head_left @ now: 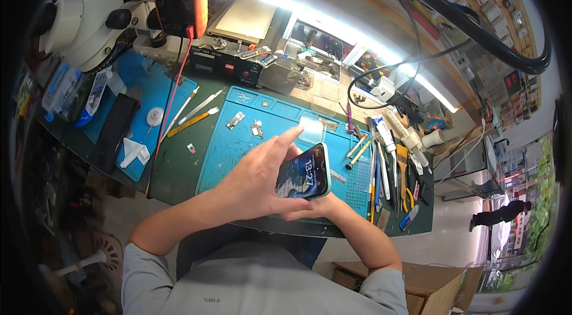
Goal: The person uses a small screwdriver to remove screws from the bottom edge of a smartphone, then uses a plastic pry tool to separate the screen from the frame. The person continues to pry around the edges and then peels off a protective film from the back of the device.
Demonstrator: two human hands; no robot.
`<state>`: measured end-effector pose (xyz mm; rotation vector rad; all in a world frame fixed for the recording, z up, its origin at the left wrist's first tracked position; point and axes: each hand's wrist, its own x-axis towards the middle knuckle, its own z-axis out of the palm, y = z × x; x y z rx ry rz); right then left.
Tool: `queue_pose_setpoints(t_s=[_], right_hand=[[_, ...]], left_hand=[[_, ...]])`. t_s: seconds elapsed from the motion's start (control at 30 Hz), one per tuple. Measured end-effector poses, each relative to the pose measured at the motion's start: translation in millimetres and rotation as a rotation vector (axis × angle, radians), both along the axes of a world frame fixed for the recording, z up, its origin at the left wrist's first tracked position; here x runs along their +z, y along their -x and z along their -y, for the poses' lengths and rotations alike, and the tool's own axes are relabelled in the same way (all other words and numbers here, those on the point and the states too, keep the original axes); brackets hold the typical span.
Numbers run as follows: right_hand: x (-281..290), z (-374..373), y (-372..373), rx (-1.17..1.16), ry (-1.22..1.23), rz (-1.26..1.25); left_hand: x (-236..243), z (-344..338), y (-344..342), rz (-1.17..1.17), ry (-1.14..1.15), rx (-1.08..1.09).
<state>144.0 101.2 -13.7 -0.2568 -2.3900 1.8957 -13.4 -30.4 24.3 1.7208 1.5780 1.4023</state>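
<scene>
A smartphone (305,173) with its lit lock screen is held tilted above the near part of the blue repair mat (217,151). My left hand (253,175) grips it from the left, with the thumb along its lower end and the index finger stretched past the upper end. Beneath the phone's near end is my right hand (313,206), closed round it, most of its fingers hidden. Small metal phone parts (256,128) lie on the mat beyond my left hand. A clear plastic piece (311,128) rests just beyond the phone.
Tweezers (202,106) and a yellow-handled tool (193,122) lie left of the mat. To the right are a brush (402,166), yellow-handled pliers (408,199) and several screwdrivers. A microscope (89,26) stands at far left. A black cable (381,68) hangs above. Someone (500,215) is outside.
</scene>
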Motion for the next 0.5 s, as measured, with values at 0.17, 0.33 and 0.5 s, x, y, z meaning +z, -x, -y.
queue_pose_setpoints(t_s=[0.17,0.33,0.5], right_hand=[[5.6,0.6,1.9,0.013,-0.029,0.001],[2.1,-4.7,-1.2,0.043,-0.047,-0.024],[2.5,-4.4,-3.3,0.037,0.016,0.018]], left_hand=[[-4.5,-2.2,4.6,-0.057,-0.01,0.039],[-5.7,-1.5,2.3,-0.093,0.006,0.081],[-8.5,-0.7,1.2,-0.086,0.018,0.081]])
